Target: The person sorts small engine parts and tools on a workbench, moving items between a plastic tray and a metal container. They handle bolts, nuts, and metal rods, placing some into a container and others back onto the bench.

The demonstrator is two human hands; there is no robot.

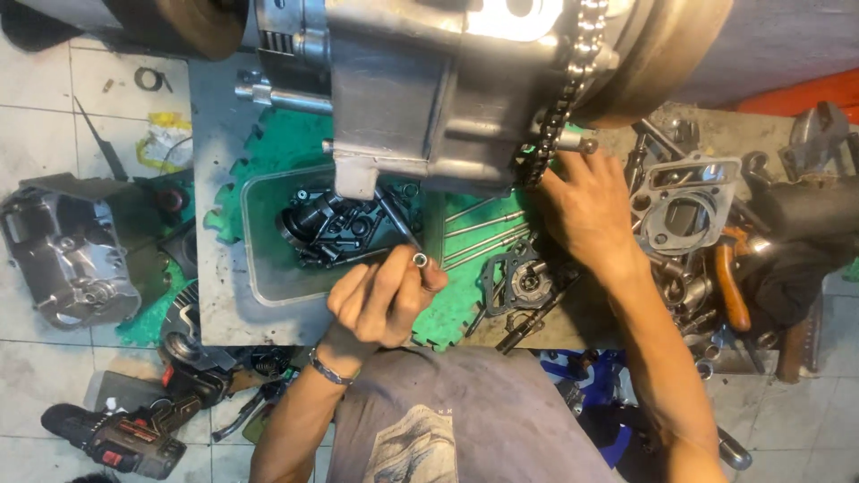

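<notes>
Firstly, left hand (380, 300) curled shut around a small metal socket (420, 260), pinched between thumb and fingertips, open end facing up, at about one o'clock from the knuckles. Right hand (586, 210) pressed against the lower edge of a grey engine case (420, 98), fingers bent near the drive chain (562, 98) at eleven o'clock from the wrist; possibly gripping a small fitting there, too hidden to tell. Just at eleven o'clock from the socket, a clear plastic tray (259, 268) holding dark bolts and small parts. At three o'clock from the socket, several long studs (483, 234) laid on a green foam mat (456, 304), a gasket-like plate (519, 282) beyond them. Farther at three o'clock, a cylinder block (684, 201) among loose tools on a grey workbench (215, 116). Below and at nine o'clock, white floor tiles (54, 98), an engine cover (67, 255) and a cordless drill (116, 438).
</notes>
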